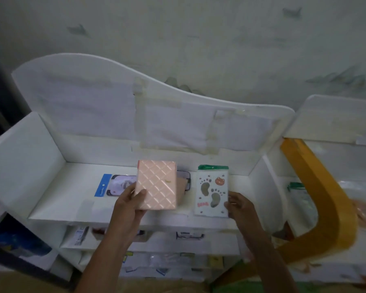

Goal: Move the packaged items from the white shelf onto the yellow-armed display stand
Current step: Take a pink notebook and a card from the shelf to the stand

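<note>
Left hand (129,203) grips the pink quilted-pattern package (156,185) by its lower left corner, thumb across the face, holding it tilted above the top tier of the white shelf (57,199). Right hand (240,206) pinches the footprint-printed packet (212,192), green-topped, at its lower right edge, at 3 o'clock from the pink package. A blue-carded phone-case package (114,185) lies flat on the tier, partly behind the pink package. The yellow-armed display stand (325,197) stands at 3 o'clock of the shelf.

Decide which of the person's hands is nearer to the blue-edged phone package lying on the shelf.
Left. The left hand, holding the pink box, is right beside the blue-edged package; the right hand, holding the footprint packet, is farther right.
</note>
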### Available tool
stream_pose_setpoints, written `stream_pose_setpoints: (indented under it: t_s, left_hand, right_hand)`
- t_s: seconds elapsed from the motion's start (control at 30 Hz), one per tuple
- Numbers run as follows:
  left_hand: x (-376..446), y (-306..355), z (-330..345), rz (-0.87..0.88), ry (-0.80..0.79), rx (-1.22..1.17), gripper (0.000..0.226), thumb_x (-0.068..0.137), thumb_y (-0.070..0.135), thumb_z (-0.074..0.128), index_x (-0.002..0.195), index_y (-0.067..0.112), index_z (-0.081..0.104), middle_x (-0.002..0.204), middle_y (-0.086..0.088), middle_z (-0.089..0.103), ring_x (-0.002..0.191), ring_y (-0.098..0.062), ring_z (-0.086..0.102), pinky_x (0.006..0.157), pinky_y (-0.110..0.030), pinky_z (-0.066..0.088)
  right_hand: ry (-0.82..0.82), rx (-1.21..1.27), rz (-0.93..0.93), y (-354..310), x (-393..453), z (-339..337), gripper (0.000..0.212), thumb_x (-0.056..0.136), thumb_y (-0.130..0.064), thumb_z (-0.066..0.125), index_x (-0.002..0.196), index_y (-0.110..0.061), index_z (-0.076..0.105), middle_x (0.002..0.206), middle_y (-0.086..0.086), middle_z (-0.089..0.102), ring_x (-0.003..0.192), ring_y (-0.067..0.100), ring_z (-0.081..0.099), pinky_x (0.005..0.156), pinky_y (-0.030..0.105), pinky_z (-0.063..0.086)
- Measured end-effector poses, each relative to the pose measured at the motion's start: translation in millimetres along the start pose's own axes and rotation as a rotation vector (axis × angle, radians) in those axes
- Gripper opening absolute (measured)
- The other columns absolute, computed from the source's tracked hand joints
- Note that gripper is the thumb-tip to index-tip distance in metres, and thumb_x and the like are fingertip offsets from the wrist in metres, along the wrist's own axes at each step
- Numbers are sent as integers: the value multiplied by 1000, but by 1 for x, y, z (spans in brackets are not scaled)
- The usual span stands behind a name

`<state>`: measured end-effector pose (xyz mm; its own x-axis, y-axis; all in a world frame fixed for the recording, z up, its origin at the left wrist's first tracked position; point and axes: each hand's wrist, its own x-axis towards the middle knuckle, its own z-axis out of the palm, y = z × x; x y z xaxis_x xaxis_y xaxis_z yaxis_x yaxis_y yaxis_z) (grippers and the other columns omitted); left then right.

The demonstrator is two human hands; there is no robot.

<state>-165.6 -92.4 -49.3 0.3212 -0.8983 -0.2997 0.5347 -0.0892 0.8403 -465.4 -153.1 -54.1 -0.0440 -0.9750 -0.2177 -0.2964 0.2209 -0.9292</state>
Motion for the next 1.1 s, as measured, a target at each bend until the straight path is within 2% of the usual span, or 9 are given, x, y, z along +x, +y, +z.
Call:
stream_pose_setpoints:
  t_s: [0.13, 0.33, 0.43, 0.53, 0.67, 0.77, 0.83, 0.97, 1.1]
  left_hand:
    - [-10, 2, 33, 47, -59, -6, 39, 93, 4, 58, 132, 9, 56, 124, -10, 67, 117, -29, 62, 89, -39, 58]
    - [-47, -13, 90, 94, -115, -34, 38, 94, 4, 56, 132, 5, 56, 127, -14, 65, 121, -33, 59, 95, -44, 54]
    - [-78, -26, 123, 83, -130, -51, 36, 93, 5, 58, 129, 6, 59, 125, -13, 67, 120, -31, 60, 95, -41, 54]
    - [-106, -40, 155, 74, -167, -64, 35, 91, 7, 60, 126, 3, 60, 125, -16, 66, 113, -27, 64, 86, -31, 58]
    - [-141, -68, 196, 49, -223, -58, 34, 91, 5, 60, 125, 1, 60, 121, -16, 68, 105, -24, 68, 79, -30, 60]
    - [-164, -91, 224, 27, -261, -27, 27, 93, 3, 57, 120, 4, 63, 115, -13, 71, 96, -20, 72, 71, -28, 60]
    - [-176, -105, 242, 13, -292, 17, 30, 93, 6, 57, 123, 4, 61, 118, -14, 70, 100, -24, 71, 72, -29, 60]
    - [-190, -127, 280, -6, -339, 72, 33, 93, 6, 58, 126, 5, 61, 120, -14, 69, 109, -29, 67, 75, -30, 60]
    - [-192, -144, 313, -27, -373, 120, 34, 93, 7, 59, 127, 7, 61, 120, -12, 69, 111, -30, 65, 78, -33, 59]
  right_hand:
    - [98, 26, -128, -11, -16, -37, 22, 93, -3, 61, 106, -20, 63, 97, -4, 73, 79, 5, 72, 62, 20, 57]
    - [191, 103, -246, -13, -48, -105, 27, 91, -3, 64, 116, -13, 61, 101, -6, 70, 83, 1, 71, 64, 19, 57]
    - [227, 131, -282, -9, -76, -148, 25, 92, -5, 63, 105, -26, 62, 95, -16, 67, 78, -6, 69, 63, 19, 56]
    - [238, 169, -311, 2, -103, -196, 23, 93, -2, 60, 104, -22, 62, 95, -5, 71, 80, 2, 71, 61, 19, 55]
    - [253, 230, -300, 28, -136, -251, 20, 96, -6, 57, 113, -14, 63, 100, 1, 74, 89, 17, 73, 71, 31, 60]
    - [281, 269, -288, 49, -157, -286, 20, 95, -1, 56, 113, -10, 63, 95, 1, 75, 85, 19, 73, 64, 26, 59]
    - [319, 296, -272, 63, -166, -307, 22, 94, 3, 56, 113, -7, 62, 94, 3, 75, 85, 20, 73, 63, 24, 58]
    - [398, 347, -240, 90, -179, -343, 27, 93, 3, 58, 120, -3, 61, 102, 10, 74, 94, 30, 72, 71, 38, 60]
    - [453, 410, -213, 103, -185, -370, 28, 93, 1, 59, 120, -4, 60, 105, 9, 73, 97, 27, 71, 67, 29, 59]
